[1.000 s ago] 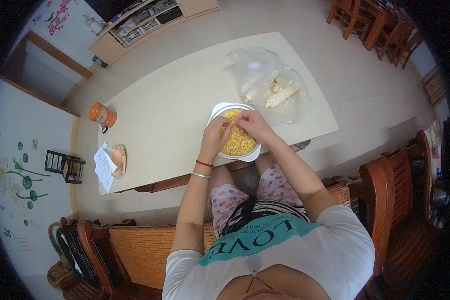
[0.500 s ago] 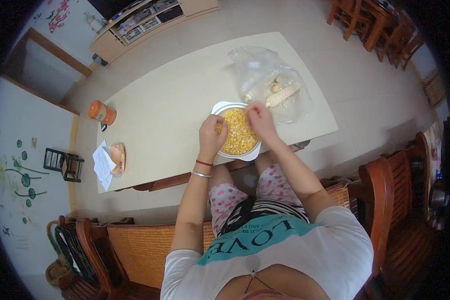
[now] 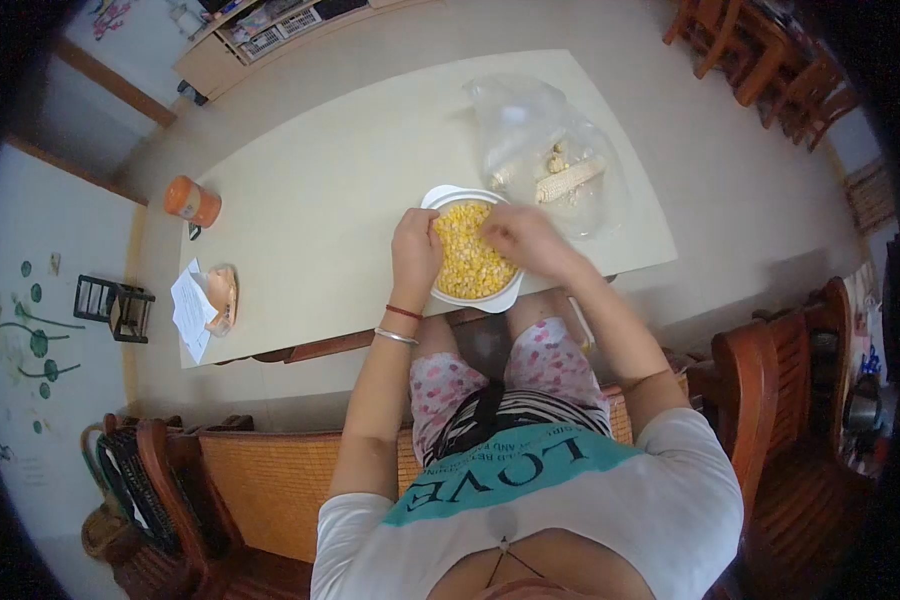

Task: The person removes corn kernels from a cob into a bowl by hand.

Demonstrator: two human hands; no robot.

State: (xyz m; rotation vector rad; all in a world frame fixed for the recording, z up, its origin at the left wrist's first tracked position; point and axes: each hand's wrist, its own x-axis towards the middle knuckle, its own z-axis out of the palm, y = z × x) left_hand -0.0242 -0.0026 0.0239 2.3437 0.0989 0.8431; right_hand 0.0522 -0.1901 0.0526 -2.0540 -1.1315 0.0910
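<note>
One round white bowl [image 3: 511, 299] with two flat, smooth handles rests on the pale, smooth counter [image 3: 350, 160], near its front edge. It contains loose yellow kernels [image 3: 473, 268], too numerous to count. The two hands are apart. The left hand [image 3: 417, 243] is curled at the bowl's left side; the right hand [image 3: 532, 242], blurred, has bent fingers over the kernels. Whether either hand grips a kernel cannot be determined. Beyond the right hand lies one thin, translucent plastic bag [image 3: 515, 110] with one long, pitted, cylindrical cob [image 3: 570, 180] and smaller pieces. One orange cylindrical canister [image 3: 192, 201] lies at the counter's left end.
</note>
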